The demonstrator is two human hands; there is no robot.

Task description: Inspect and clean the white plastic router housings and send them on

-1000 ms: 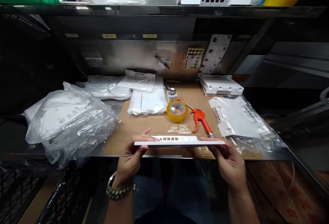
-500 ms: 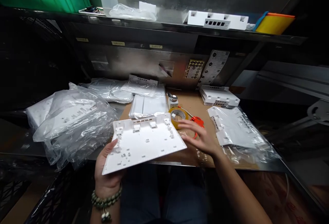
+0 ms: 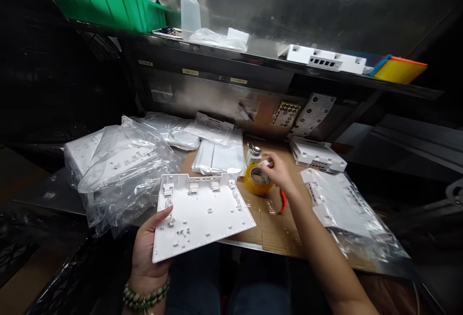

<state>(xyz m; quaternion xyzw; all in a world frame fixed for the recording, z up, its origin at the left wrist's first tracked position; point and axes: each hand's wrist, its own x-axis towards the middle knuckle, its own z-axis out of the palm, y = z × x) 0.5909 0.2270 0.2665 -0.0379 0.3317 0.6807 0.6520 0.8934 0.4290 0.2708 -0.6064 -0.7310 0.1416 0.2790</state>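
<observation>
My left hand (image 3: 152, 242) grips a white plastic housing panel (image 3: 202, 213) by its left edge, thumb on top. The panel is tilted, its inner side with clips and small posts facing up. Over a roll of yellow tape (image 3: 257, 185), my right hand (image 3: 278, 172) is closed, fingertips pinching a small white piece (image 3: 266, 163) whose kind I cannot make out. Just left of those fingers stands a small white bottle (image 3: 253, 155) with a metal pump top. A red handle (image 3: 282, 201) shows beside my right wrist, the rest of that tool hidden.
Bagged white panels (image 3: 123, 170) are heaped at the left, with flat plastic bags (image 3: 220, 158) at the back. On the right are stacked white housings (image 3: 318, 153) and a bagged panel (image 3: 343, 204). Overhead, a shelf (image 3: 260, 59) carries a green bin (image 3: 104, 6) and a squeeze bottle (image 3: 190, 13).
My right hand has moved up and left to the tape roll, and its spread fingers have closed on the small white piece. My left hand still holds the panel. The view has tilted upward.
</observation>
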